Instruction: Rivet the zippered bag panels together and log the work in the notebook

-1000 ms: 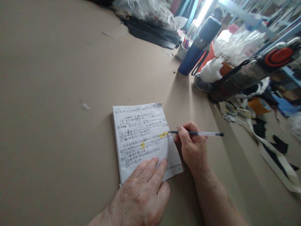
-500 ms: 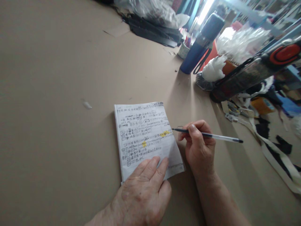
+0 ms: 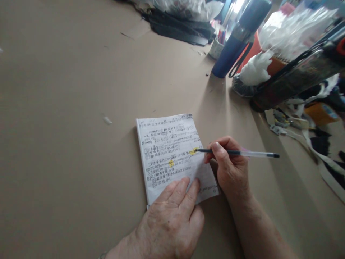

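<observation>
A notebook point(image 3: 159, 144) covered in dense handwriting, with two yellow highlighted spots, lies on the brown table. My left hand point(image 3: 176, 216) rests flat over its lower part, fingers stretched out on the page. To the right, my right hand point(image 3: 230, 165) grips a pen point(image 3: 258, 154) with a clear barrel and dark ends between thumb and fingers. The pen's tip points left and is over the highlighted spot near the page's right edge; whether it touches the paper I cannot tell.
A blue bottle point(image 3: 233, 43) with a strap stands at the back right, beside a pen cup point(image 3: 216, 48). Nearer is a large dark flask point(image 3: 293, 73). Dark fabric point(image 3: 180, 28) lies at the back, and white straps point(image 3: 309, 144) among scraps at the right. A small white scrap point(image 3: 107, 119) lies left of the notebook.
My right hand has moved the pen tip from just beside the page's right edge onto the highlighted spot. The whole view has shifted slightly; my left hand stays on the notebook.
</observation>
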`<state>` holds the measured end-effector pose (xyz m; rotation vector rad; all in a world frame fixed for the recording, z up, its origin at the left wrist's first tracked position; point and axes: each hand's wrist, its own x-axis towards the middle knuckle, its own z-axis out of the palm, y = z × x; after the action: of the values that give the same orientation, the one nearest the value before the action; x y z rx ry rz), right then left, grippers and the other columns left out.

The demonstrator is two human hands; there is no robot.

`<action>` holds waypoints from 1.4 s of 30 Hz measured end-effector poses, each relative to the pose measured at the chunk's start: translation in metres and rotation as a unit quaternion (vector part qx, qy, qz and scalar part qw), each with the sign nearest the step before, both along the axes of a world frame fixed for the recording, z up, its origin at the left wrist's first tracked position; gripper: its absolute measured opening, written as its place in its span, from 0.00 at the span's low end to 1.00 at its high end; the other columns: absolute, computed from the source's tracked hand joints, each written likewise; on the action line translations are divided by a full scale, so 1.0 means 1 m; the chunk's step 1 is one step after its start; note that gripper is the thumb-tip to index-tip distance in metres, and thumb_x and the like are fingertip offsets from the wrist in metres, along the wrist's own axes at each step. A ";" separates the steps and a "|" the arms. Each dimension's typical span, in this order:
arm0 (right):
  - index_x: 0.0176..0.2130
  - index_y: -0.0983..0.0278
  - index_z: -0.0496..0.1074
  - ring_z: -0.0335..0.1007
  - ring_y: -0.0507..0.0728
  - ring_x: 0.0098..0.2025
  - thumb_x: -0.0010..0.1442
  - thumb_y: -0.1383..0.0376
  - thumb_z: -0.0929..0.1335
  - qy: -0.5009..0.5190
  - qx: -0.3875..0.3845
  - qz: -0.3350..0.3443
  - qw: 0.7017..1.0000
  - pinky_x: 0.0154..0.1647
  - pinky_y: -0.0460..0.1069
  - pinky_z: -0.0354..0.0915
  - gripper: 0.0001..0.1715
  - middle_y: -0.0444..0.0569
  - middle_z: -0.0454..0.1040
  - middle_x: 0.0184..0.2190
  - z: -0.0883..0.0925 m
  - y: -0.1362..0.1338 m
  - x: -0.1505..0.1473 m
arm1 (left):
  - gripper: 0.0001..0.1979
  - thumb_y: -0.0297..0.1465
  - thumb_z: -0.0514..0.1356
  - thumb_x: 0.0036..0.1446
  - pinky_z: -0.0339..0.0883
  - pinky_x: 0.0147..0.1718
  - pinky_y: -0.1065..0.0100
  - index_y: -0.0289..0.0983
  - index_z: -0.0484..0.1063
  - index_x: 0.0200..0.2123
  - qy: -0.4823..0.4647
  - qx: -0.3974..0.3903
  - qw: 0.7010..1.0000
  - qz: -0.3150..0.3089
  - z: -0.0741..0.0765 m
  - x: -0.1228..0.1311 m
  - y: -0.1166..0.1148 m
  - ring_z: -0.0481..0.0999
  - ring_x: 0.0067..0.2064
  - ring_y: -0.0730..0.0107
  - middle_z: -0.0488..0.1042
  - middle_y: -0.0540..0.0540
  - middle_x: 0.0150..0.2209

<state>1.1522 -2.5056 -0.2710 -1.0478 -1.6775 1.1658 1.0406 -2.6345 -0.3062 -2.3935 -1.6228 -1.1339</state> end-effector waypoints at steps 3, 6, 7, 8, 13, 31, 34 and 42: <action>0.30 0.61 0.66 0.63 0.50 0.25 0.63 0.60 0.65 0.002 -0.025 -0.009 1.000 0.28 0.47 0.61 0.10 0.40 0.67 0.22 -0.001 -0.001 0.002 | 0.12 0.26 0.49 0.60 0.69 0.50 0.53 0.34 0.71 0.32 0.018 -0.053 0.998 -0.021 0.007 -0.003 -0.001 0.71 0.53 0.51 0.73 0.36 0.51; 0.30 0.61 0.66 0.64 0.50 0.25 0.63 0.59 0.66 -0.004 -0.024 -0.017 1.000 0.29 0.47 0.62 0.11 0.40 0.68 0.23 -0.002 -0.002 0.002 | 0.12 0.27 0.49 0.60 0.68 0.50 0.52 0.34 0.71 0.32 0.021 -0.047 0.998 -0.033 0.010 -0.005 -0.001 0.71 0.53 0.50 0.73 0.35 0.51; 0.30 0.61 0.66 0.64 0.50 0.25 0.63 0.59 0.66 -0.003 -0.022 -0.017 1.000 0.29 0.47 0.62 0.11 0.40 0.68 0.22 -0.002 -0.002 0.002 | 0.11 0.27 0.49 0.60 0.68 0.50 0.52 0.34 0.71 0.33 0.025 -0.045 0.998 -0.036 0.011 -0.005 -0.002 0.71 0.53 0.49 0.73 0.34 0.51; 0.30 0.61 0.66 0.64 0.50 0.25 0.63 0.59 0.66 -0.001 -0.019 -0.017 1.000 0.29 0.47 0.62 0.11 0.40 0.68 0.22 -0.002 -0.002 0.002 | 0.11 0.27 0.49 0.60 0.68 0.50 0.51 0.34 0.71 0.33 0.030 -0.047 0.998 -0.037 0.011 -0.005 -0.002 0.71 0.53 0.48 0.73 0.34 0.51; 0.30 0.61 0.66 0.63 0.49 0.24 0.62 0.60 0.66 0.016 0.003 -0.025 1.000 0.28 0.46 0.61 0.10 0.39 0.68 0.21 -0.003 -0.002 0.002 | 0.08 0.26 0.53 0.58 0.66 0.51 0.47 0.32 0.72 0.35 0.068 -0.065 0.995 -0.033 0.015 -0.004 -0.006 0.71 0.53 0.43 0.72 0.33 0.52; 0.30 0.61 0.67 0.65 0.51 0.23 0.61 0.64 0.66 0.082 0.103 -0.025 0.991 0.27 0.48 0.63 0.07 0.41 0.70 0.24 0.000 -0.021 -0.004 | 0.10 0.24 0.55 0.58 0.70 0.45 0.46 0.31 0.75 0.39 0.093 -0.028 0.993 0.063 0.012 -0.006 0.001 0.74 0.48 0.44 0.74 0.35 0.49; 0.31 0.61 0.67 0.65 0.51 0.23 0.61 0.65 0.66 0.085 0.119 -0.007 0.989 0.26 0.48 0.62 0.06 0.40 0.69 0.23 0.000 -0.021 -0.003 | 0.10 0.24 0.54 0.58 0.72 0.44 0.46 0.30 0.75 0.38 0.076 -0.012 0.995 0.069 0.012 -0.006 0.001 0.74 0.47 0.43 0.75 0.35 0.47; 0.31 0.63 0.69 0.63 0.49 0.22 0.61 0.69 0.65 0.027 0.134 0.019 0.990 0.22 0.45 0.58 0.07 0.40 0.67 0.21 0.007 -0.027 -0.004 | 0.11 0.23 0.50 0.60 0.72 0.46 0.48 0.30 0.73 0.33 0.000 0.004 1.000 -0.007 0.019 -0.006 -0.001 0.75 0.47 0.47 0.75 0.34 0.45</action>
<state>1.1479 -2.5323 -0.2638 -0.8134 -1.7597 0.9515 1.0350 -2.6357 -0.2868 -2.4043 -1.5996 -1.1415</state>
